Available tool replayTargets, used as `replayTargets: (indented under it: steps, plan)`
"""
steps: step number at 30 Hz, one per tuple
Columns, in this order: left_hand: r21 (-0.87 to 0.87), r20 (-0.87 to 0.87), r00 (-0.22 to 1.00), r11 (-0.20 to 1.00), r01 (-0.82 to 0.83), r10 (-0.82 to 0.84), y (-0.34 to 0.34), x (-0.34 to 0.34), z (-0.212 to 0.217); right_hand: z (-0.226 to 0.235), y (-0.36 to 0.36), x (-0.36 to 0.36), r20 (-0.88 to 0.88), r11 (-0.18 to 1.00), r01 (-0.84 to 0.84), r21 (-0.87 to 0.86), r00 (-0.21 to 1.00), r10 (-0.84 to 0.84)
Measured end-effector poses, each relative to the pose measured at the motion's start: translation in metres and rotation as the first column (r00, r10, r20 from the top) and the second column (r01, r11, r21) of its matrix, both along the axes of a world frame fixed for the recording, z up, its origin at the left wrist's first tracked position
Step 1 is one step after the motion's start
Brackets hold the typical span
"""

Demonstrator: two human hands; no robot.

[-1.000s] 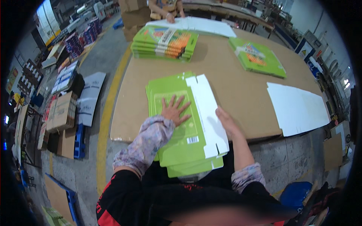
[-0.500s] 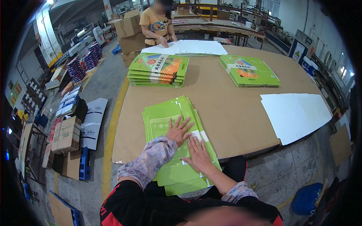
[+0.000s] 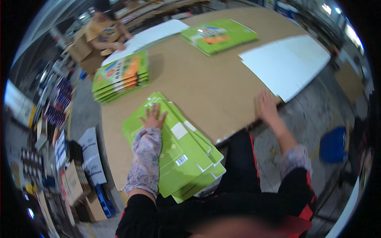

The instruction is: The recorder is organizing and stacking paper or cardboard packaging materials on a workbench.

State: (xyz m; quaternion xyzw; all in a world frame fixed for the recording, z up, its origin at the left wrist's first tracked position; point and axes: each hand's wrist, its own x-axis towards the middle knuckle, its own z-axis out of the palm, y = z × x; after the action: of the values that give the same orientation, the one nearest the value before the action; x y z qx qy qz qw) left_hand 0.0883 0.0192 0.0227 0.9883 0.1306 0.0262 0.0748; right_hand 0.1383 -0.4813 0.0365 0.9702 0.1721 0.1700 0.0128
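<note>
My left hand (image 3: 152, 118) lies flat with spread fingers on the upper part of a pile of green printed cardboard blanks (image 3: 188, 144). The blanks overlap unevenly, and their near end hangs past the table edge over my lap. A white patch and a barcode label show on the top one. My right hand (image 3: 266, 106) is off the pile, by the table's near edge. Its fingers are stretched out and somewhat blurred, with nothing visible in them. Just beyond it lies the near corner of a stack of white sheets (image 3: 287, 65).
On the brown table (image 3: 210, 91) stand a stack of green printed cartons (image 3: 121, 77) at left and another green stack (image 3: 220, 35) at the back. A co-worker (image 3: 107, 33) handles white sheets (image 3: 145, 37) at the far left. A blue stool (image 3: 333, 144) stands on the floor at right.
My right hand has left the green blanks and moved right toward the white sheets. The left hand stays on the blanks, farther up. The whole view has turned to the right.
</note>
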Motion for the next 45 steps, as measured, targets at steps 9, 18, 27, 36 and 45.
replayTargets:
  steps: [9,18,27,36,45]
  plan:
    - [-0.051,0.045,0.999,0.999,0.012,-0.01,-0.013,0.003,0.003,-0.059,-0.121,0.057,0.07,0.919,0.367,-0.141,0.93,-0.361]
    - [-0.096,0.077,0.997,0.995,-0.01,0.018,0.0,0.001,0.0,0.012,-0.127,0.071,-0.226,0.952,0.216,-0.216,0.938,-0.264]
    - [-0.065,0.086,0.996,0.998,-0.003,0.008,0.002,-0.006,-0.003,0.116,-0.017,0.004,0.018,0.876,0.046,0.481,0.998,-0.062]
    - [-0.012,0.134,0.991,1.0,-0.017,0.019,-0.002,0.002,0.001,0.181,0.125,-0.124,-0.001,0.082,-0.045,0.996,0.87,0.493]
    - [-0.616,0.139,0.988,0.787,0.035,0.065,0.026,-0.251,0.002,0.159,0.228,-0.193,0.007,-0.196,0.533,0.823,0.335,0.942]
